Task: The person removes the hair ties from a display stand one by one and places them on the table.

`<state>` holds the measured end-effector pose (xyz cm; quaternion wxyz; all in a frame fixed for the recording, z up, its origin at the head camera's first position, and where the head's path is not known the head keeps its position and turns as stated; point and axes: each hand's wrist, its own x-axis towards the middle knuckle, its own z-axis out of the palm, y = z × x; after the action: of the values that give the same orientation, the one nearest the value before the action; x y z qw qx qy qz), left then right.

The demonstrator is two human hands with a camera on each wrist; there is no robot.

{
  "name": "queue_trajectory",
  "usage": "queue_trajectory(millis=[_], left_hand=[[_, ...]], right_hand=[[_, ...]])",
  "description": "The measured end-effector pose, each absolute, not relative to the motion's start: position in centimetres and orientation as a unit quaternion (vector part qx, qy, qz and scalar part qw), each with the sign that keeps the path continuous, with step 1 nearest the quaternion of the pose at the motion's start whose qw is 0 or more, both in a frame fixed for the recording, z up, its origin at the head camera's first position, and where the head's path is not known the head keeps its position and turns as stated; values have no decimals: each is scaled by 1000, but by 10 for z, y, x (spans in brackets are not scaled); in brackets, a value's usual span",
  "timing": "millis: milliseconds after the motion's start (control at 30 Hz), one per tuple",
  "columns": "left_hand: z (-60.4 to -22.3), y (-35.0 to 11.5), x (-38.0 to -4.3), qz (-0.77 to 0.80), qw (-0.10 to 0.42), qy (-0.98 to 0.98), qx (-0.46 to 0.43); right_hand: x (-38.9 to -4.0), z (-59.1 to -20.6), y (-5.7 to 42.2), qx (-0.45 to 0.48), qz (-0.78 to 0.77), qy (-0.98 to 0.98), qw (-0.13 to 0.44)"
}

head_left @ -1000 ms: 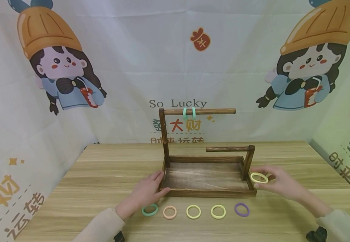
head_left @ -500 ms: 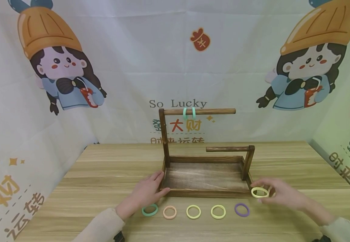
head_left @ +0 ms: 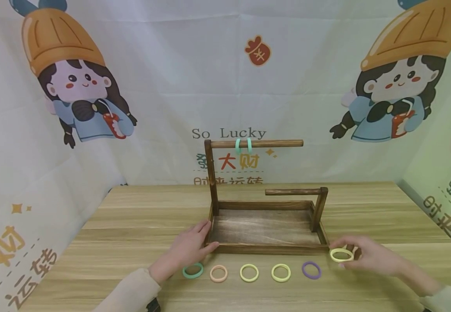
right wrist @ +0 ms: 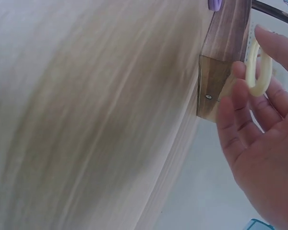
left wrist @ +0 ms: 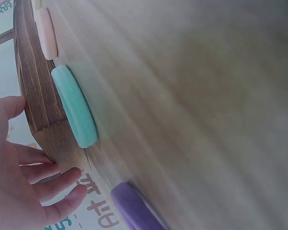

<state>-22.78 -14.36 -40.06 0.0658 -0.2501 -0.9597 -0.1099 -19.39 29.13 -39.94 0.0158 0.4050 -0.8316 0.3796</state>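
A dark wooden stand (head_left: 264, 249) has a shallow tray base, a tall post with a long upper rod (head_left: 276, 143) and a shorter post with a lower rod (head_left: 292, 192). Two mint rings (head_left: 249, 146) hang on the upper rod. My left hand (head_left: 186, 245) rests at the tray's front left corner, thumb along the front and fingers along the side, mostly straight. Just off the front right corner, my right hand (head_left: 374, 255) pinches a pale yellow ring (right wrist: 258, 72) between thumb and fingers.
In front of the tray lie a green ring (head_left: 193, 271), a peach ring (head_left: 219, 274), two yellow rings (head_left: 249, 273) and a purple ring (head_left: 312, 270). The left wrist view shows a purple piece (left wrist: 134, 206) near that hand. A printed cloth (head_left: 163, 108) hangs behind the table.
My right hand has carried the yellow ring toward me and slightly right, from beside the tray's right side to near its front right corner. My left hand has stayed put.
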Motion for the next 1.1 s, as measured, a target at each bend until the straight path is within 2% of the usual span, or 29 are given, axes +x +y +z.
queue_trajectory(millis=[167,400,633,900,1100], left_hand=[[-401,-144,-228,-104,66,-961,-247],[-401,-143,-227,-104,60,-962,-244],[-400,-143,-227,-107,61,-962,-245],[-400,-144,-227,-102,67,-961,-249],[-401,-144,-228,-107,65,-960,-251]], right_hand=[[-193,-404,292,401,370,-838,-19],[-194,-410,291,403,355,-843,-29],[-195,-412,290,408,344,-845,-24],[-195,-414,289,415,314,-854,17],[-194,-406,290,378,336,-862,9]])
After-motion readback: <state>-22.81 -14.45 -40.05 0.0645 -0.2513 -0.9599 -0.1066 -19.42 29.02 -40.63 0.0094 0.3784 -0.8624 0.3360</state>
